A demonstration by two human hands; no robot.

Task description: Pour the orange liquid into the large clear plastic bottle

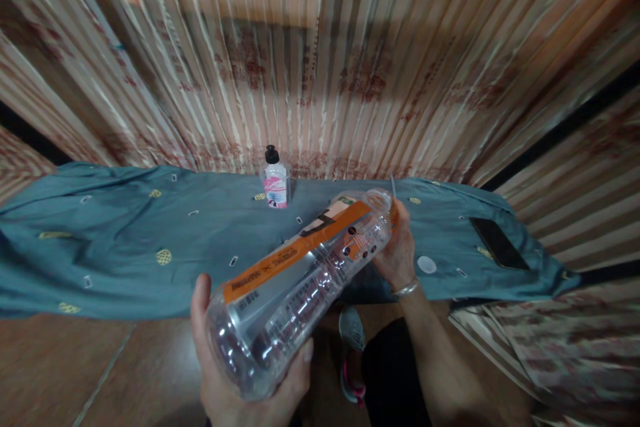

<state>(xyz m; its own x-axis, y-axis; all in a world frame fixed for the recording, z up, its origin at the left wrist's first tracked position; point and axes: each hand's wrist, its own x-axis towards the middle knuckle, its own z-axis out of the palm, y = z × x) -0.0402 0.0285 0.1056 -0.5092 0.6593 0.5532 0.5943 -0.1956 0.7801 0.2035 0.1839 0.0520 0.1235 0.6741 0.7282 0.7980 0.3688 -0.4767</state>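
Note:
A large clear plastic bottle [310, 273] with an orange and silver label is held aslant above the cloth, its narrow end up and to the right. My left hand [250, 400] cups the wide base, thumb and fingers on either side. My right hand [400, 250] is closed round the narrow end, its fingers partly hidden behind the bottle. Something thin and pale sticks up beside that end; I cannot tell what it is. Behind it, a small clear bottle [275, 187] with a pink label and black cap stands upright on the cloth.
A teal patterned cloth [125, 227] covers the long, narrow surface. To the right lie a white round disc [427, 265] and a flat black phone-like slab [498, 243]. Pleated curtains [300, 80] hang close behind. Dark bars slope at both sides, and my shoe [352, 328] shows below.

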